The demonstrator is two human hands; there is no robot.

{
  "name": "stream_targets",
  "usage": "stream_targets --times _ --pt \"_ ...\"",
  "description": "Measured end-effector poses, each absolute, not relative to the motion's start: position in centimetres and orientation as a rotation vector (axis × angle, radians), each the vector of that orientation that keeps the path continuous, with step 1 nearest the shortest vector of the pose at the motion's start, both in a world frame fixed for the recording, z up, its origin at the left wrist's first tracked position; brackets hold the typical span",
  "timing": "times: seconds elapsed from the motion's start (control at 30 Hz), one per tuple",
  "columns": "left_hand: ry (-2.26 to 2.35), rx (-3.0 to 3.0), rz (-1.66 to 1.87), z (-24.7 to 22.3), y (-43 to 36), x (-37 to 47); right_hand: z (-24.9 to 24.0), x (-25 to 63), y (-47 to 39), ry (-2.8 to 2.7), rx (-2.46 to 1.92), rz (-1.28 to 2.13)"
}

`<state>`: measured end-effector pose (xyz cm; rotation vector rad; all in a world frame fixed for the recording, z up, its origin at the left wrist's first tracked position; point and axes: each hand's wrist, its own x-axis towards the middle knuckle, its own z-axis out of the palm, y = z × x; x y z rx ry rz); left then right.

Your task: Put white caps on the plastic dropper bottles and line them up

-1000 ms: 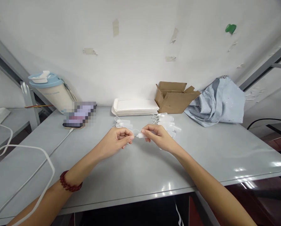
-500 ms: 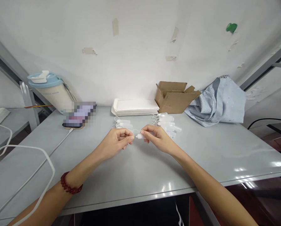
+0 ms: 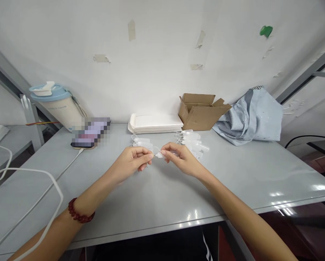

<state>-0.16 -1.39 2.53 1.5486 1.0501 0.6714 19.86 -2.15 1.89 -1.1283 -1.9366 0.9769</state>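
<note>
My right hand (image 3: 180, 156) pinches a small white squeeze bottle (image 3: 159, 155) between thumb and index finger, its nozzle pointing left. A thin clear loop curves up at the bottle's neck. Facing it, my left hand (image 3: 136, 158) is closed in a pinch at the nozzle's end; what sits between those fingertips is too small to make out. Behind my left hand lie several similar white bottles (image 3: 142, 140) with loops. A second pile of these bottles (image 3: 192, 137) lies just beyond my right hand.
A stack of white envelopes (image 3: 157, 122) and an open cardboard box (image 3: 206, 116) stand against the wall. Light blue cloth (image 3: 252, 121) is bunched at the right. At the left are a phone (image 3: 90, 134) with its white cable (image 3: 67, 167) and a tumbler (image 3: 61, 110).
My left fingertips have drawn slightly away from the bottle, and a thin gap shows at its nozzle. Both hands stay over the same spot; the view shifted a little.
</note>
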Motion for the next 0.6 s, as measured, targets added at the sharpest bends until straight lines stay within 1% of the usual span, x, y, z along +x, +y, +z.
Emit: stream_targets --times 0.6 --pt "1.05 1.588 0.76 2.01 -1.49 0.19 1.62 19.67 -2.09 -1.941 -1.154 0.976"
